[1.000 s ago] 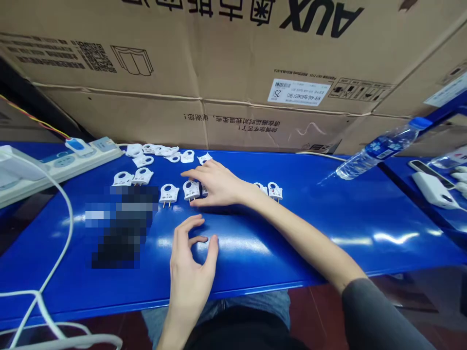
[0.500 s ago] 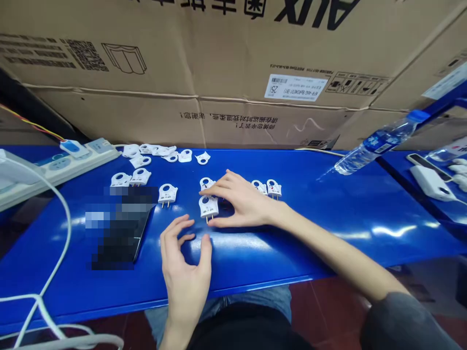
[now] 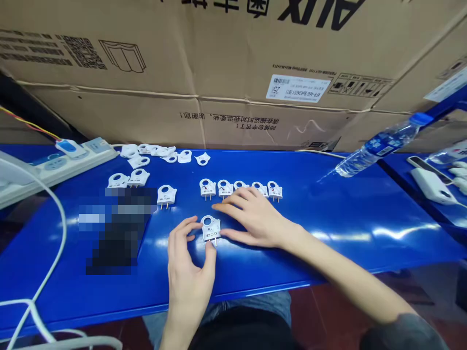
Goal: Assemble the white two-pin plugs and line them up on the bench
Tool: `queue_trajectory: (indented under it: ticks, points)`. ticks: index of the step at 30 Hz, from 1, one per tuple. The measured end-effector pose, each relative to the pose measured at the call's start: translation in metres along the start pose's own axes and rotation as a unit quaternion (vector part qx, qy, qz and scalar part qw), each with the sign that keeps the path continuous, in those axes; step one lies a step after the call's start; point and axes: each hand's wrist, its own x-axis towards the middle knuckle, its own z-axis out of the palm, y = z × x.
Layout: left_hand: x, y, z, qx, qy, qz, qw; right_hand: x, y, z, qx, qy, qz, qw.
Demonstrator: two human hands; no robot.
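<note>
A white plug-shaped piece (image 3: 210,228) with a round hole and two metal pins lies on the blue table between my hands. My left hand (image 3: 191,257) is at its left, fingers curved and apart, the index fingertip at its edge. On the other side my right hand (image 3: 253,218) has its thumb close to the piece's right edge, fingers spread. Behind it stands a row of several similar pieces, the leftmost one (image 3: 207,188) in full view and some partly covered by my right fingers. Another such piece (image 3: 166,195) lies farther left.
A blurred dark phone-like object (image 3: 122,233) lies at left, near a power strip (image 3: 98,154) and white cables. Several white parts (image 3: 184,156) lie at the back by a large carton (image 3: 146,112). A water bottle (image 3: 379,146) lies at right.
The nearest white piece has moved toward me and away from the row. My right hand has come back with it, uncovering more of the row; my left hand now reaches its edge.
</note>
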Motion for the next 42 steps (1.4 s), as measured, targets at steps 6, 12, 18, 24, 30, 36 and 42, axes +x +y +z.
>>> queue_trajectory:
  ticks: [6,12,18,24,30,36,42]
  points:
    - [-0.001,-0.003,0.0,0.034,-0.006,0.0,0.999,-0.002,0.007,0.008,-0.075,-0.022,-0.001,0.997]
    - [0.003,-0.002,0.004,0.101,-0.023,0.031,0.994,-0.001,0.003,0.013,-0.08,-0.042,0.01,0.996]
    - [0.004,0.01,0.007,0.09,-0.037,0.008,0.995,-0.002,-0.002,0.007,-0.043,-0.06,0.033,0.997]
    - [0.003,0.007,0.007,0.087,-0.047,0.042,0.994,-0.003,-0.003,0.005,0.002,-0.007,0.055,0.998]
    - [0.001,0.002,0.004,0.061,-0.078,0.036,0.994,-0.001,-0.005,0.003,0.131,0.023,0.11,0.985]
    - [0.001,0.004,0.004,0.032,-0.07,-0.009,0.997,-0.001,-0.01,0.006,0.248,0.016,0.162,0.955]
    - [0.001,0.004,0.005,0.045,-0.046,0.019,0.998,0.0,-0.015,0.018,0.245,0.034,0.124,0.961]
